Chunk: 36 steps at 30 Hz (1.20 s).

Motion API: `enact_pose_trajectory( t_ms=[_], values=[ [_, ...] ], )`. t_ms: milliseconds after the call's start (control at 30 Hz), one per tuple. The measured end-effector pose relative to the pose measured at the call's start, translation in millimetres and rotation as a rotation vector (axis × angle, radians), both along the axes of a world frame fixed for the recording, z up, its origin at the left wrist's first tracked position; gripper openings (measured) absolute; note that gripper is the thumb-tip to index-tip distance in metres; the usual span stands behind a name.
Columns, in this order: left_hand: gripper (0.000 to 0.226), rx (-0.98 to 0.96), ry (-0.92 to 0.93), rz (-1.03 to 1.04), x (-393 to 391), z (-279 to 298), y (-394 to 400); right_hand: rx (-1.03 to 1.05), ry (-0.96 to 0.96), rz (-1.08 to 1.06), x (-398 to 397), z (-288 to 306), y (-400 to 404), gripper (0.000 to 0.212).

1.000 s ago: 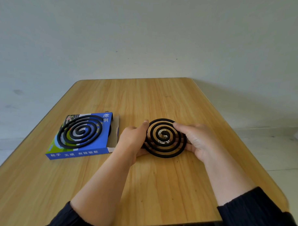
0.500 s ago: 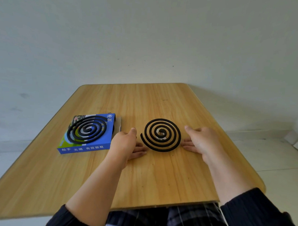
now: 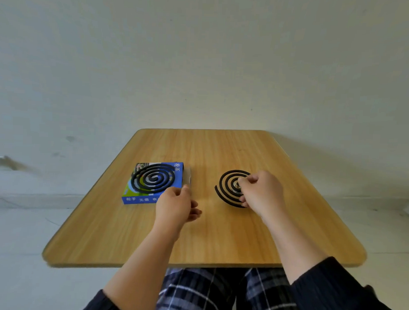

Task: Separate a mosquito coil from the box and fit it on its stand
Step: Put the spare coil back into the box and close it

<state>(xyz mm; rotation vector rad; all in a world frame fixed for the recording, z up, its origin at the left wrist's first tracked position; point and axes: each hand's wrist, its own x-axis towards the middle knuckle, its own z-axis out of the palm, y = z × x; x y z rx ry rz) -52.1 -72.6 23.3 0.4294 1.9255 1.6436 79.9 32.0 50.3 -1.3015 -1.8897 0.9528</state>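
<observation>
A black mosquito coil [image 3: 225, 190] lies flat on the wooden table [image 3: 219, 239], right of centre. My right hand [image 3: 261, 191] covers its right half, with thumb and forefinger pinched together at the coil's centre. A small metallic piece [image 3: 236, 186] shows there; I cannot tell if it is the stand. A blue coil box [image 3: 137, 199] lies to the left with another black coil [image 3: 151, 179] resting on top. My left hand [image 3: 174, 206] hovers beside the box's near right corner, fingers loosely curled and holding nothing.
The table's near edge [image 3: 195, 264] runs just above my lap in plaid trousers [image 3: 205, 291]. A plain pale wall stands behind the table. Bare wood lies between the box and the coil.
Both hands let go of the coil's rim. My right hand then moved onto the coil's centre and pinched there, while my left drew away toward the box. The view pulled back.
</observation>
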Motion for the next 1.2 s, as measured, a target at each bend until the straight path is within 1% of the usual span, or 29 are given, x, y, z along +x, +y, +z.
enact_pose_trajectory(
  t_ms=[100, 233, 367, 433, 500, 633, 700, 733, 800, 967, 1100, 1200],
  values=[
    [0.019, 0.027, 0.129, 0.089, -11.5, 0.2, -9.6, -0.003, -0.016, 0.084, -28.3, -0.5, -13.9, 0.021],
    [0.015, 0.040, 0.239, 0.180, -28.5, -1.2, -16.1, -0.011, -0.023, 0.183, -64.4, -3.8, -27.8, 0.013],
    [0.012, 0.042, 0.321, 0.270, -47.9, -2.1, -19.3, 0.023, -0.091, 0.238, -95.7, -7.1, -34.2, 0.019],
    [0.019, -0.038, 0.409, 0.304, -58.4, -3.8, -19.1, 0.041, -0.136, 0.261, -108.5, -9.5, -33.7, 0.018],
    [0.035, -0.177, 0.494, 0.337, -69.7, -5.4, -18.0, 0.036, -0.162, 0.280, -122.2, -12.8, -30.0, 0.016],
    [0.058, -0.398, 0.555, 0.292, -87.3, -7.3, -14.7, -0.023, -0.182, 0.285, -141.7, -17.9, -23.8, 0.013],
    [0.062, -0.450, 0.557, 0.243, -93.8, -10.6, -13.1, -0.039, -0.202, 0.263, -148.1, -21.2, -22.1, 0.025],
    [0.061, -0.450, 0.551, 0.224, -96.0, -12.5, -12.8, -0.036, -0.217, 0.250, -150.1, -22.7, -21.4, 0.033],
    [0.059, -0.410, 0.530, 0.202, -98.8, -16.7, -12.9, -0.024, -0.253, 0.236, -152.8, -24.2, -20.5, 0.040],
    [0.059, -0.301, 0.507, 0.213, -99.8, -22.3, -16.1, 0.025, -0.297, 0.244, -152.1, -25.0, -22.5, 0.042],
    [0.057, -0.254, 0.525, 0.199, -97.0, -26.6, -21.3, 0.063, -0.290, 0.238, -151.0, -25.5, -27.5, 0.044],
    [0.055, -0.249, 0.540, 0.189, -94.0, -28.8, -24.1, 0.043, -0.260, 0.222, -150.2, -26.4, -30.0, 0.045]
  ],
)
